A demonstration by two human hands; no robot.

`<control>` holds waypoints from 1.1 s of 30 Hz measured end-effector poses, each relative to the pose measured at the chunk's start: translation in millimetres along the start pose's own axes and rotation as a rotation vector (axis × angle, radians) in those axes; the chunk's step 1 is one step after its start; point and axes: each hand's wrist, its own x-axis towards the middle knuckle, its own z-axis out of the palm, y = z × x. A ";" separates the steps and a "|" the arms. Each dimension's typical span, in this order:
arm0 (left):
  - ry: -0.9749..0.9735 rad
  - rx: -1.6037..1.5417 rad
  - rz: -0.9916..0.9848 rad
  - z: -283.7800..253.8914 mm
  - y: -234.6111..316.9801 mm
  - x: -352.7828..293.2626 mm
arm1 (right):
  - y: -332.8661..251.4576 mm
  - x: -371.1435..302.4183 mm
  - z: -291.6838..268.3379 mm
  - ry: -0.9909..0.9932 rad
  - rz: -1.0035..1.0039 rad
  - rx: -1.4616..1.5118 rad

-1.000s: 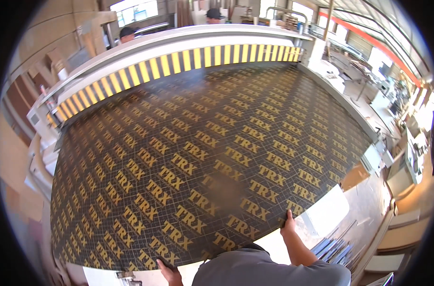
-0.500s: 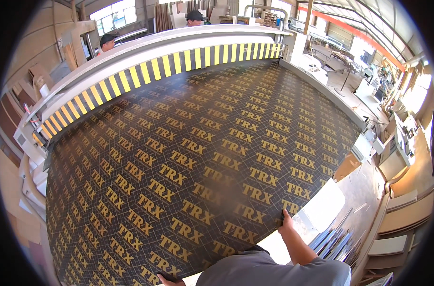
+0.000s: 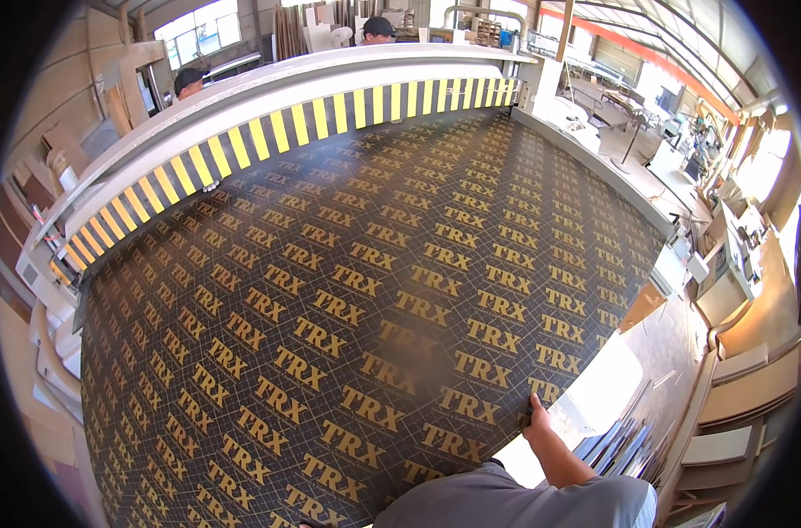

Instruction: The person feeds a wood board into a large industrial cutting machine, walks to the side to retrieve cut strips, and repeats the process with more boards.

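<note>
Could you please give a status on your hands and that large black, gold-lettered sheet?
Right hand holding near edge of large black, gold-lettered sheet. Left hand almost out of frame. Long yellow-and-black striped beam across sheet's far side.

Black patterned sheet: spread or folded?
Spread. The black sheet shows as one broad surface from the striped guard to the right hand, with no fold visible.
</note>
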 end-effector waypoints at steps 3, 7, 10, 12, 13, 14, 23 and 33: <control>0.000 0.009 0.003 1.9 -0.1 0.0 | 0.0 3.3 -0.9 -0.009 0.008 0.005; -0.004 0.024 0.002 2.4 0.2 -3.3 | -0.2 8.6 -2.1 -0.036 0.003 -0.001; 0.010 0.017 -0.001 -1.5 0.4 -8.1 | -1.4 4.1 -1.5 -0.010 0.007 -0.020; -0.017 0.039 0.016 -0.3 -0.6 -3.1 | -2.4 4.8 -4.9 -0.033 0.026 -0.045; -0.032 0.044 0.019 -0.4 -2.3 0.6 | -2.7 4.7 -7.7 -0.050 0.029 -0.024; -0.041 0.046 0.027 -0.2 -3.0 3.6 | -2.2 3.2 -7.5 -0.069 0.033 -0.003; -0.116 0.050 0.072 0.4 -11.6 18.1 | -2.7 -10.0 -3.1 -0.069 0.002 0.061; -0.139 0.048 0.098 -2.2 -15.4 15.9 | -6.9 -11.3 -4.5 -0.149 0.066 0.051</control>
